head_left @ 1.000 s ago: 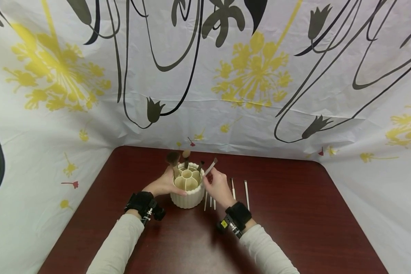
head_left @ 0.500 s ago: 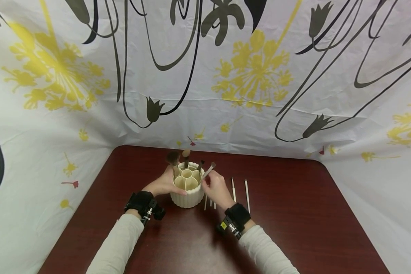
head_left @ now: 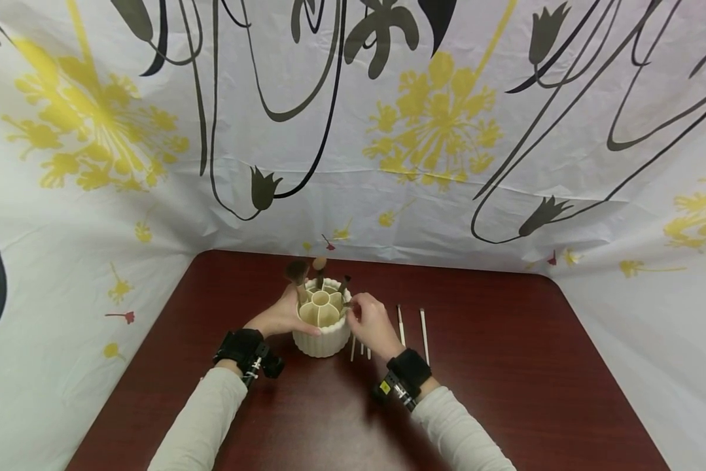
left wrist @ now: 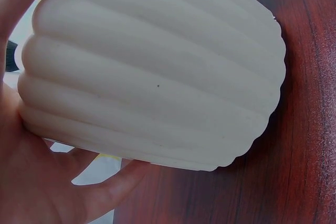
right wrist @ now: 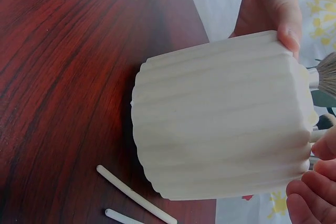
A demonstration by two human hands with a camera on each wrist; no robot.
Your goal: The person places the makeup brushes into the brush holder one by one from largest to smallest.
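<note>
Honestly can't read any writing, brand or number anywhere here, the only candidate is a tiny yellow tag on the wrist strap at about 5 o'clock from the ribbed holder, and it's way too small to read.

Holder mid-table; loose brushes right (three brushes inside).

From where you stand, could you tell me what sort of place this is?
Probably a staged recording booth, not a lived-in room: a floral sheet hangs round a dark red wooden table, which bears only a ribbed cream brush holder and loose makeup brushes.
</note>
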